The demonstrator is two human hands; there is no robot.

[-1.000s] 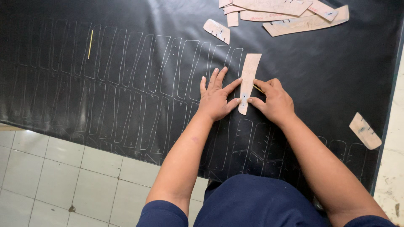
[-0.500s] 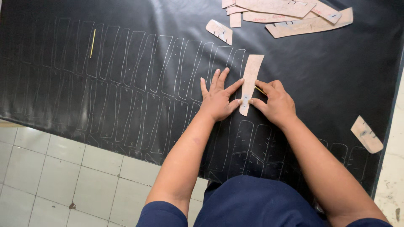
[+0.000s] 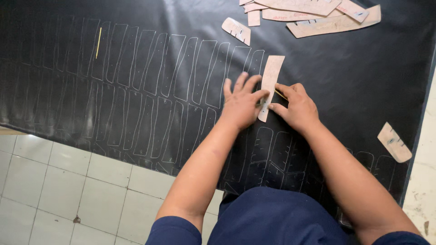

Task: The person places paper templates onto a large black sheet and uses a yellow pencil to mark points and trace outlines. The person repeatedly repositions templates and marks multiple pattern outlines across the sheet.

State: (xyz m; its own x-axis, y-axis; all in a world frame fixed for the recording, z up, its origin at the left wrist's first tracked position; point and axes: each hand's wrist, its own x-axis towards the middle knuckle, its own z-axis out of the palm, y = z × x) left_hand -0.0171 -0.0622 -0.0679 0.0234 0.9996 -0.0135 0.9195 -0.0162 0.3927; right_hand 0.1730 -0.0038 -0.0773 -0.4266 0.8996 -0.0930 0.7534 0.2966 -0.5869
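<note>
— Head camera is looking straight down, yes? Where is the cardboard template [image 3: 270, 84] lying?

— It is lying flat on the black sheet [image 3: 363, 77], and its long axis is running away from the person, leaning a little to the right at the far end. Its near end is sitting just between the two hands.

— Which hand is nearer to it?

— Both are touching it. The left hand [image 3: 240, 106] is lying spread and flat, fingers open, with the fingertips pressing on the left edge of the template. The right hand [image 3: 295, 106] is closed around a thin yellow pencil [image 3: 280, 94], and the tip is meeting the right edge of the template.

— So the template is lying to the right of the left fingers?

— Yes, and to the left of the right ones.

— How many pieces are you counting?

— One template under the hands. Beyond it, a loose pile of cardboard pieces [image 3: 318, 13]; I cannot tell the exact number. One small piece [image 3: 236, 31] is lying far-left of the template, one more [image 3: 394, 142] far to its right. One yellow stick [image 3: 98, 42] is lying well to its left.
</note>
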